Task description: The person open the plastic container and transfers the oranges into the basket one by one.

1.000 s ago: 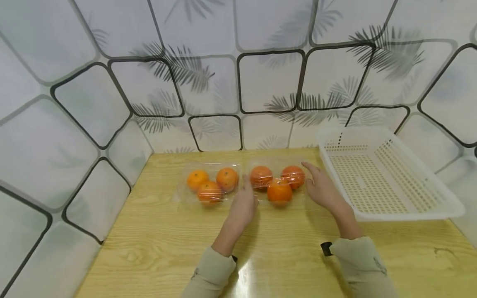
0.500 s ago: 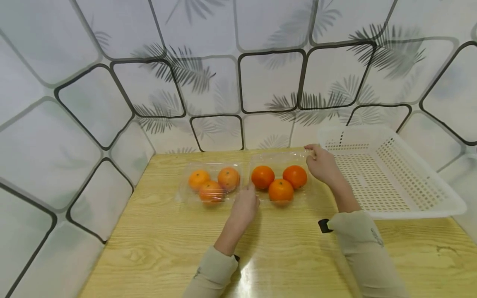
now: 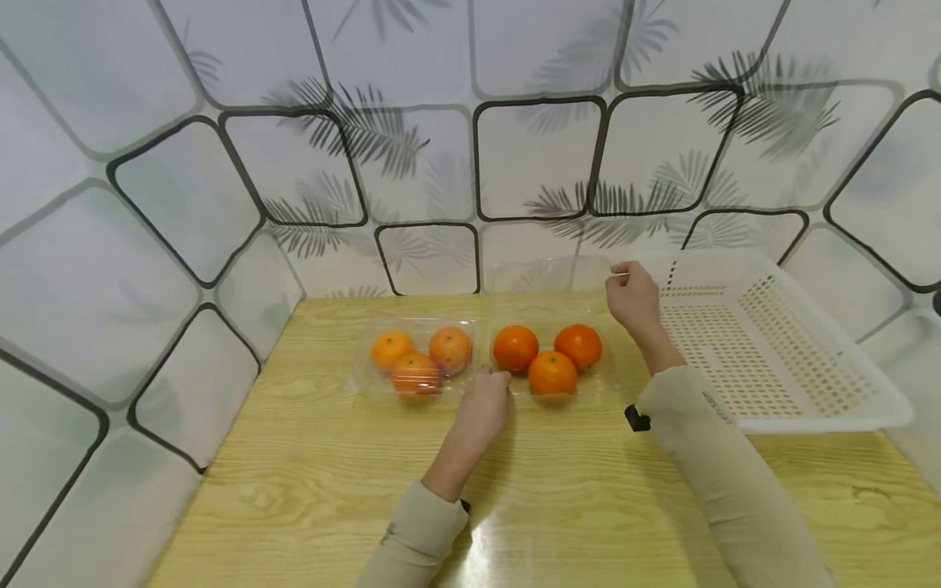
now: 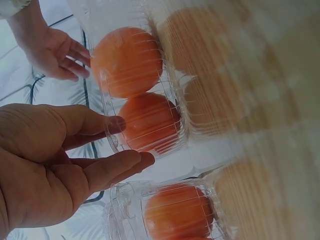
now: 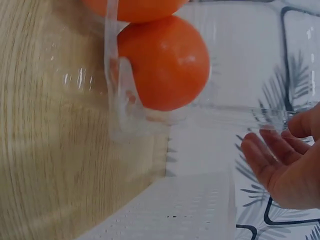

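Observation:
A clear plastic clamshell box (image 3: 606, 384) sits on the table with its lid (image 3: 544, 273) swung up toward the wall. Inside are three bright orange mandarins (image 3: 553, 374). My left hand (image 3: 481, 408) holds the box's left side, thumb and fingers (image 4: 131, 161) at its clear wall in the left wrist view. With my right hand (image 3: 635, 302) I pinch the raised lid at its right corner; the right wrist view shows thumb and fingertips (image 5: 252, 142) at the lid's edge. Left of my left hand, a second clamshell (image 3: 360, 371) with its lid down contains three mandarins.
A white perforated plastic basket (image 3: 809, 426) stands at the right, close beside my right forearm. Behind the boxes the wooden table (image 3: 309, 490) meets a patterned wall covering (image 3: 537, 163), which also rises along the left side.
My right hand has moved up and back from beside the mandarins, lifting the clamshell's lid open. My left hand has stayed at the box's left side, its fingers now more bent.

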Motion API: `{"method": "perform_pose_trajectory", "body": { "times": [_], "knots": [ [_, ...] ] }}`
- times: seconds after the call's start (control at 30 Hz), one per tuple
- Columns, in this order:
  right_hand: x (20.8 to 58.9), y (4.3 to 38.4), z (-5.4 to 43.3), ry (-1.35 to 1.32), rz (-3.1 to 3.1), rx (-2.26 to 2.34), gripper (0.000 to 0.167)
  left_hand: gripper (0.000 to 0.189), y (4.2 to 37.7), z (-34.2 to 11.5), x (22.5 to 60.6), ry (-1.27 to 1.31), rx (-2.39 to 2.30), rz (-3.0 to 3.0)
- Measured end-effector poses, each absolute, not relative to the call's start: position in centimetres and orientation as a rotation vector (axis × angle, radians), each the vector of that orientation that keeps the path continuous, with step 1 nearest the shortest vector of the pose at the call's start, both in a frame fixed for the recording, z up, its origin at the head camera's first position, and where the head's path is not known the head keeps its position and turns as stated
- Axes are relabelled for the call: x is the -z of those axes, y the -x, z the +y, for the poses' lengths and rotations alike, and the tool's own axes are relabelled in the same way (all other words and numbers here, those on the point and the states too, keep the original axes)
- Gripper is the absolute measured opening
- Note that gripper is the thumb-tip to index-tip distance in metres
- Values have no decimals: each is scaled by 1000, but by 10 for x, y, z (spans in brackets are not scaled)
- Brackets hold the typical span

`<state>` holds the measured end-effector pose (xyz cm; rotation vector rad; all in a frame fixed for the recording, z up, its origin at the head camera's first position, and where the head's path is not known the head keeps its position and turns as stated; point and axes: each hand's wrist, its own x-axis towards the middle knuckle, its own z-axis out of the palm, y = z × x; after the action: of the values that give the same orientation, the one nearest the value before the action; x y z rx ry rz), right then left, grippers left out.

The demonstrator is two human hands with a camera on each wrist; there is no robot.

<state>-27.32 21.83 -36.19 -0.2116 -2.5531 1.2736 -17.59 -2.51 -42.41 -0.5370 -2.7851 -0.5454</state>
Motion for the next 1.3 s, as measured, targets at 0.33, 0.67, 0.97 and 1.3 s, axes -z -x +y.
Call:
{"method": "perform_pose_trajectory", "body": {
  "times": [0.33, 0.67, 0.97, 1.3],
  "knots": [
    [369, 294, 217, 128, -2606, -1315, 43, 11, 175, -28, 425, 580, 440, -2778],
    [384, 292, 222, 108, -2685, -1422, 54, 6, 168, -25, 421, 565, 398, -2863],
    [393, 296, 221, 131, -2794, -1301, 61, 35, 175, -28, 426, 560, 751, -2825],
    [407, 294, 224, 94, -2905, -1253, 66, 66, 177, -31, 427, 553, 954, -2965]
  ]
}}
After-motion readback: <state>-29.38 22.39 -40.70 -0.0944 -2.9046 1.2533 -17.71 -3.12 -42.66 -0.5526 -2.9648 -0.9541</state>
